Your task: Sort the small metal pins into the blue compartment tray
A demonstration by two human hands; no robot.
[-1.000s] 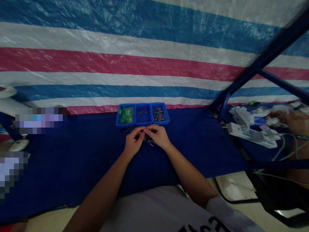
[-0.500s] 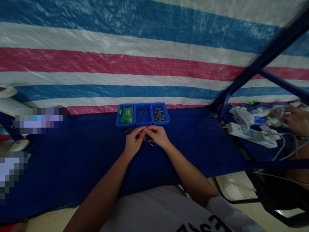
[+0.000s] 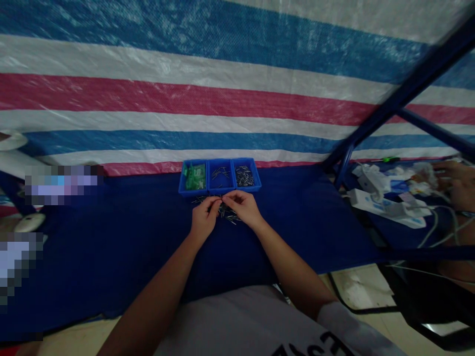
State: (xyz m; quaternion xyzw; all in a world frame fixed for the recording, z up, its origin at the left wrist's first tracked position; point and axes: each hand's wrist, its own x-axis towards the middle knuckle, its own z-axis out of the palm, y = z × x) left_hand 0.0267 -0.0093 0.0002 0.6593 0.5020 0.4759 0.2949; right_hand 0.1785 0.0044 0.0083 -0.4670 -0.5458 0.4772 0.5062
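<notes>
Over a loose pile of thin metal pins or screws (image 3: pixel 230 217), my left hand (image 3: pixel 203 216) is closed in a pinch. My right hand (image 3: pixel 245 208) pinches too, its fingertips meeting the left ones. Whatever lies between the fingertips is too small to make out. Just beyond the hands sits a blue tray (image 3: pixel 219 191) with three compartments. Its left one holds green packets (image 3: pixel 195 177), its middle one a few thin metal pieces (image 3: pixel 221 171), and its right one a heap of similar metal pieces (image 3: pixel 244 176).
Dark blue cloth (image 3: pixel 297 222) covers the table. A striped plastic sheet (image 3: pixel 208 99) hangs behind it. Right of a blue metal frame (image 3: pixel 356 133) lie a white power strip (image 3: pixel 388 210), cables and plastic bags, with another person's hand (image 3: pixel 458 185) there. Blurred-out items are at left.
My fingertips have shifted very slightly over the pile, still pinched together. The other person's hand at right has moved a little. The tray stays where it was.
</notes>
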